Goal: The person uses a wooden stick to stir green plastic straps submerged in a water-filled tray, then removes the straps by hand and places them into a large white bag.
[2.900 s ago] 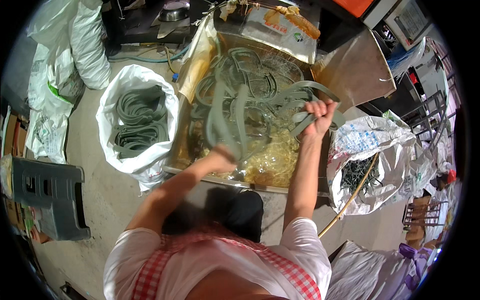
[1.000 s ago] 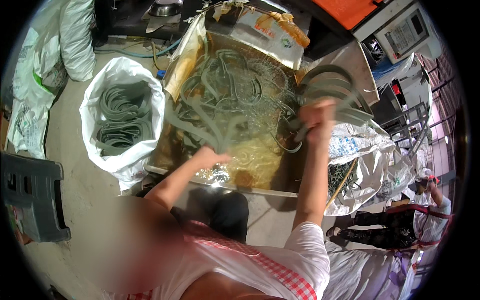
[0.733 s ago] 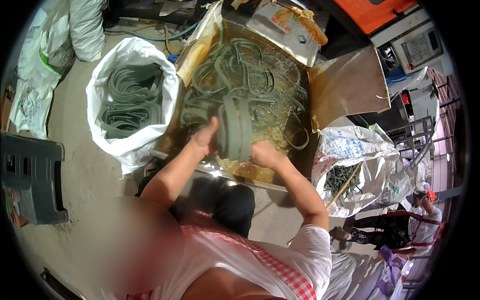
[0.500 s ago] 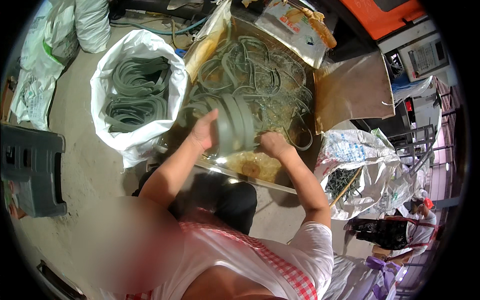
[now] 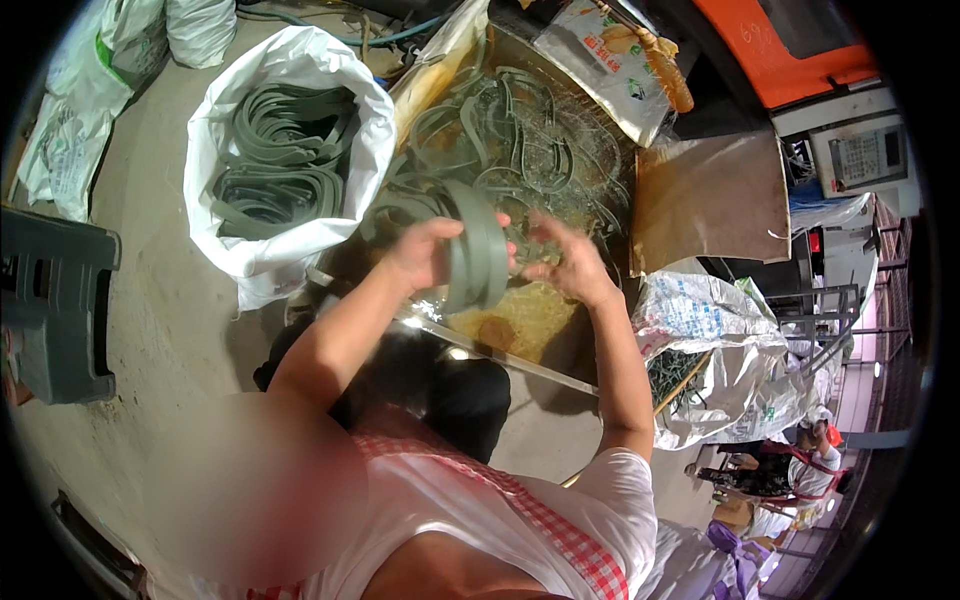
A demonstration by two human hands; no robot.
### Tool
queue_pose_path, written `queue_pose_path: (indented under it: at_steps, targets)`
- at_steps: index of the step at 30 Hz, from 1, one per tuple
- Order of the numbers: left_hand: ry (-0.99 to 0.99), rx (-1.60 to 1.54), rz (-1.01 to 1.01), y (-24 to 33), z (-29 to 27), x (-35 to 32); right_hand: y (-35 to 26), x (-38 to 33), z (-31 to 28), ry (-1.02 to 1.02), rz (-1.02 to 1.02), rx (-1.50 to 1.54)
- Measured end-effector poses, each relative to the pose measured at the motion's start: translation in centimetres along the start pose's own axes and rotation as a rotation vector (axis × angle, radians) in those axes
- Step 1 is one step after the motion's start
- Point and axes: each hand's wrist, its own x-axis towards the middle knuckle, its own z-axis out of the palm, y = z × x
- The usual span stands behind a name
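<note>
My left hand (image 5: 425, 255) grips a grey-green looped rubber-like strip (image 5: 488, 255), or a few of them together, with the thumb on the near face and fingertips showing past the far edge. To its right, my right hand (image 5: 580, 265) is off the loop with its fingers spread, slightly blurred and holding nothing. Both hands are over a tub (image 5: 520, 368) of yellowish water. More grey-green strips (image 5: 545, 135) lie tangled in that water toward the far side. Left of the tub, coiled strips (image 5: 290, 125) are stacked in an open white sack (image 5: 205, 235).
A brown board (image 5: 710, 200) rises at the tub's right side. Below it leans a white woven sack (image 5: 740, 400) with dark scraps and a stick. A dark plastic stool (image 5: 65, 310) stands at far left. An orange machine (image 5: 770, 50) is at upper right; another person (image 5: 805, 470) stands in the distance.
My right hand has let go of the strips' right side and opened its fingers. The left hand keeps its hold and has shifted slightly right. The view has tilted a little.
</note>
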Motion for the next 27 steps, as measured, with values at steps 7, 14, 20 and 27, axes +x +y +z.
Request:
queue_pose_path:
  at_steps: [7,14,20,27]
  targets:
    - [-0.344,0.002,-0.378,-4.0,0.2,0.2,0.8,4.8,6.0,0.313,-0.290,0.457]
    - [-0.426,-0.019,-0.287,-3.8,0.1,-0.9,1.3,5.2,6.3,0.109,-0.222,0.430]
    - [-0.418,-0.081,-0.297,-3.7,0.3,-1.4,-0.9,5.3,6.2,0.022,-0.142,0.608]
    - [-0.011,-0.030,-0.183,-3.0,-1.7,-1.5,0.0,6.1,6.2,0.023,-0.106,0.609]
